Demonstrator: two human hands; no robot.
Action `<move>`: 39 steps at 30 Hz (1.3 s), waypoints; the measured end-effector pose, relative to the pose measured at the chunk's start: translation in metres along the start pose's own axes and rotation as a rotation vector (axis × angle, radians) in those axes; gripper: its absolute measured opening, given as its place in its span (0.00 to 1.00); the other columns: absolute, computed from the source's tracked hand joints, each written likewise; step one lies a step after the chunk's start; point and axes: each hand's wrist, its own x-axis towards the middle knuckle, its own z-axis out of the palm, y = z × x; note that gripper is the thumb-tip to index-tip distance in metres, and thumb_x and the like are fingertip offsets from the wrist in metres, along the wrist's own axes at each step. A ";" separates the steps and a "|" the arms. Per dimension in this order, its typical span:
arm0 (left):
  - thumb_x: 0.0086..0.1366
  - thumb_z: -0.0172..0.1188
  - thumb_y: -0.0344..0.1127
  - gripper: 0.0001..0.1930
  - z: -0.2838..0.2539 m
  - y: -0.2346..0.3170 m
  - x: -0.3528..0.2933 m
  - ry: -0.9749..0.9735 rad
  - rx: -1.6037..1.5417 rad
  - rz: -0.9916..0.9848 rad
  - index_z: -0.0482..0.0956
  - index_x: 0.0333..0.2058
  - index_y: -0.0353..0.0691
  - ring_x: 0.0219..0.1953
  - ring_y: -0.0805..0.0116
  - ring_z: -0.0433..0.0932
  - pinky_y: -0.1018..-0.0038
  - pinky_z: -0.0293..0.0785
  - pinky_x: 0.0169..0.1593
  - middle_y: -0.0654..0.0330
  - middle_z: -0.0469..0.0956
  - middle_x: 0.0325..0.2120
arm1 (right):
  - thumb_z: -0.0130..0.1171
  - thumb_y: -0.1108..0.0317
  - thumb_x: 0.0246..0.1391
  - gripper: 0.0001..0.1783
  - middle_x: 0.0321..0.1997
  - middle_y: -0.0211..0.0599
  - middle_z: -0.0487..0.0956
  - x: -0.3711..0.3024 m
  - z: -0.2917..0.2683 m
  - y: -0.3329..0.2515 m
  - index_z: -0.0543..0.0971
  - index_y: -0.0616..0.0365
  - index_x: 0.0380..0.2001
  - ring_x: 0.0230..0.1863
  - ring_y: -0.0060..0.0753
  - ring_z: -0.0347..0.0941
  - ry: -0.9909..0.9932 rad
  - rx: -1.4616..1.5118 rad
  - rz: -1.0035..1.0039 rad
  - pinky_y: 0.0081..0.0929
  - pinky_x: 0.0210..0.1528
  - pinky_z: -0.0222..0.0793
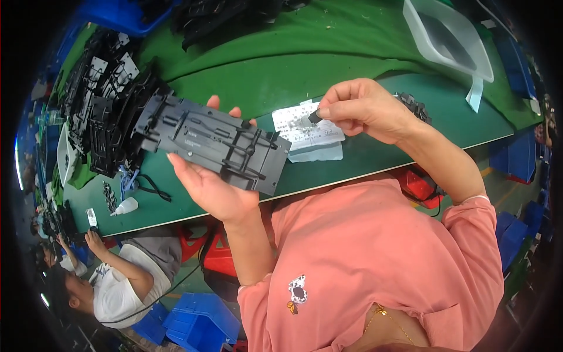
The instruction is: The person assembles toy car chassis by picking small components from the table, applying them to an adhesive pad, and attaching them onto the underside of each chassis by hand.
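A long black plastic chassis-like part (202,141), with ribs, posts and slots on its upper face, rests tilted in my left hand (220,190). My left thumb lies along its near edge, and fingertips show past the far edge. To the right, above the bench, my right hand (366,111) pinches a small black piece (315,116) between thumb and fingers. The small piece is apart from the chassis part. Beneath it lies a printed white sheet (293,132) with dark specks on it, and a pale blue sheet (316,154) shows under its near edge.
Several black moulded parts (105,111) are piled at the left of the green bench (375,155). A white bin (448,41) stands at the far right, near small black parts (415,107). At left lies a white bottle (126,205); a co-worker (123,287) sits beyond it.
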 end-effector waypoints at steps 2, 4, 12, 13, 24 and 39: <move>0.69 0.27 0.54 0.29 0.006 0.000 0.003 0.019 0.014 -0.033 0.55 0.61 0.43 0.53 0.48 0.67 0.46 0.63 0.54 0.44 0.60 0.58 | 0.61 0.71 0.50 0.07 0.18 0.24 0.68 -0.001 0.000 0.001 0.76 0.64 0.26 0.17 0.13 0.57 0.009 0.000 -0.003 0.15 0.17 0.46; 0.69 0.27 0.54 0.29 0.012 -0.002 0.004 0.026 0.028 -0.038 0.55 0.61 0.43 0.53 0.48 0.68 0.46 0.63 0.54 0.44 0.60 0.58 | 0.61 0.70 0.50 0.07 0.19 0.23 0.68 -0.003 -0.003 0.003 0.76 0.63 0.27 0.18 0.12 0.59 0.004 0.009 -0.016 0.13 0.18 0.48; 0.69 0.29 0.55 0.29 0.011 0.001 -0.002 0.072 0.111 0.045 0.58 0.59 0.41 0.48 0.49 0.72 0.54 0.72 0.47 0.44 0.64 0.55 | 0.55 0.75 0.42 0.04 0.27 0.37 0.69 0.009 -0.009 0.019 0.71 0.61 0.24 0.28 0.37 0.69 0.042 -1.503 -1.099 0.32 0.27 0.69; 0.69 0.29 0.55 0.29 0.011 0.001 -0.003 0.074 0.110 0.047 0.58 0.59 0.41 0.48 0.49 0.72 0.54 0.72 0.47 0.44 0.64 0.55 | 0.54 0.75 0.41 0.06 0.28 0.37 0.67 0.011 -0.008 0.019 0.70 0.62 0.25 0.29 0.38 0.68 -0.052 -1.616 -1.064 0.32 0.28 0.69; 0.69 0.28 0.54 0.28 0.007 0.004 -0.009 0.095 0.132 0.023 0.57 0.59 0.43 0.48 0.48 0.71 0.52 0.70 0.49 0.44 0.64 0.55 | 0.55 0.73 0.39 0.04 0.26 0.36 0.69 0.017 -0.001 0.010 0.71 0.61 0.19 0.30 0.35 0.69 -0.082 -1.710 -1.084 0.31 0.32 0.70; 0.70 0.27 0.51 0.27 0.004 0.004 -0.004 0.093 0.123 0.028 0.59 0.58 0.42 0.48 0.47 0.72 0.50 0.70 0.49 0.43 0.66 0.54 | 0.60 0.71 0.49 0.06 0.18 0.23 0.69 0.007 0.009 -0.001 0.75 0.61 0.24 0.18 0.12 0.57 -0.090 -0.151 0.049 0.14 0.19 0.50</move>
